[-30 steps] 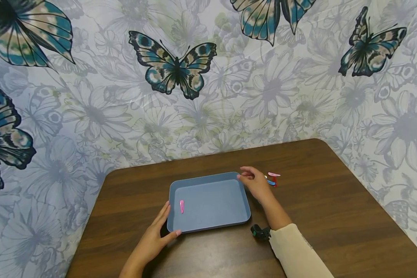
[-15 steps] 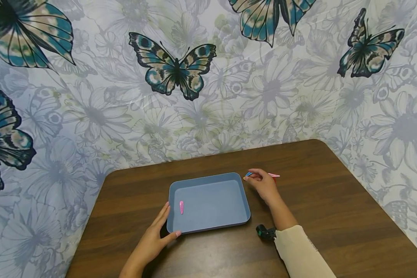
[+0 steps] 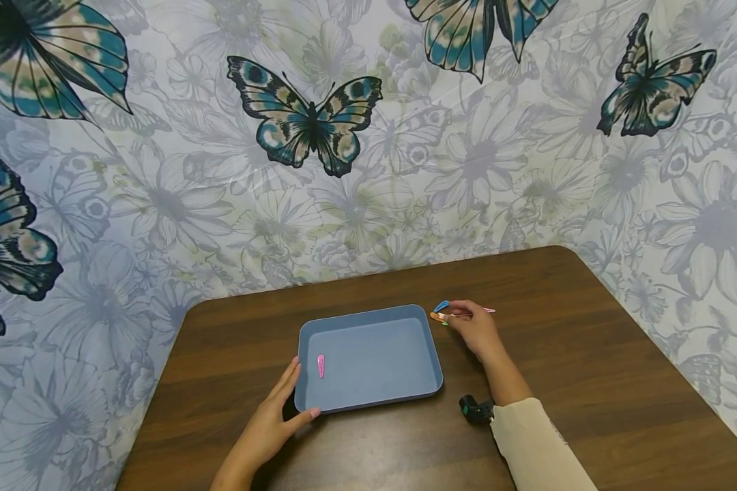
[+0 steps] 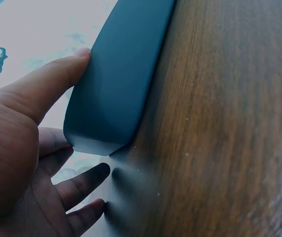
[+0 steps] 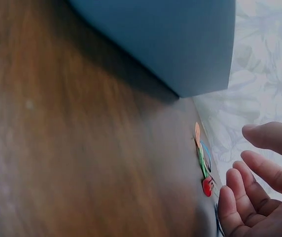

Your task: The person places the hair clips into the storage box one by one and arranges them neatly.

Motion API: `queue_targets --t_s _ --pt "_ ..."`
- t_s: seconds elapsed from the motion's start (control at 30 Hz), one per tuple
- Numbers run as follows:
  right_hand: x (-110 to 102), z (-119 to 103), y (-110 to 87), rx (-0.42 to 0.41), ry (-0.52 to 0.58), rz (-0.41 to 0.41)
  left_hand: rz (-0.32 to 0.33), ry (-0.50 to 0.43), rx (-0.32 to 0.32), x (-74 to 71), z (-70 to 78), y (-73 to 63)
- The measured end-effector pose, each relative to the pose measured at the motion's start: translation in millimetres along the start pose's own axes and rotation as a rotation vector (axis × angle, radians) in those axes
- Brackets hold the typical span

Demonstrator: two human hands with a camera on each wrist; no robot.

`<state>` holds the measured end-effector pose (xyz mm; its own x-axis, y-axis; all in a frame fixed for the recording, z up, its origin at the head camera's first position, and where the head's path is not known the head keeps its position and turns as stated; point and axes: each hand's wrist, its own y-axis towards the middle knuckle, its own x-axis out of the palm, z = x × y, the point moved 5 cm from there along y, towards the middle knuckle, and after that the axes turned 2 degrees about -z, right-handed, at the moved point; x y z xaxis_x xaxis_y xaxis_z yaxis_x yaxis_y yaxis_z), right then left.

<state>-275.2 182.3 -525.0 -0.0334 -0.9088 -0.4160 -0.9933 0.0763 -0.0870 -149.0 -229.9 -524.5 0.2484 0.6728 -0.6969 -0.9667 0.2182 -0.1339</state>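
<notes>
A blue-grey tray [image 3: 368, 361] lies on the wooden table with one pink hair clip [image 3: 321, 366] at its left. My left hand [image 3: 273, 416] touches the tray's near left corner, thumb on the near side and fingers along the left side. Beyond the tray's right side, my right hand [image 3: 475, 331] is low over a small group of hair clips, fingers loosely bent. A blue clip [image 3: 442, 305], an orange clip [image 3: 437, 317] and a green clip [image 5: 201, 159] show by its fingertips. The right wrist view shows a red clip [image 5: 208, 186] too, and nothing between thumb and fingers.
The brown table [image 3: 368, 450] ends at a wall covering [image 3: 368, 225] printed with butterflies and flowers. A small black device [image 3: 475, 409] sits at the right wrist, beside the pale sleeve [image 3: 540, 443].
My right hand has shifted right from the tray's far right corner to the clips. The blue clip has moved left, and orange and green clips now show by the fingertips. The left hand stays put.
</notes>
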Motion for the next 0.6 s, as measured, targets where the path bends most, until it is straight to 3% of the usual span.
queue_targets --t_s 0.6 --pt "-5 11 0.9 -0.030 -0.112 -0.012 0.000 0.001 -0.004 0.8 0.0 0.1"
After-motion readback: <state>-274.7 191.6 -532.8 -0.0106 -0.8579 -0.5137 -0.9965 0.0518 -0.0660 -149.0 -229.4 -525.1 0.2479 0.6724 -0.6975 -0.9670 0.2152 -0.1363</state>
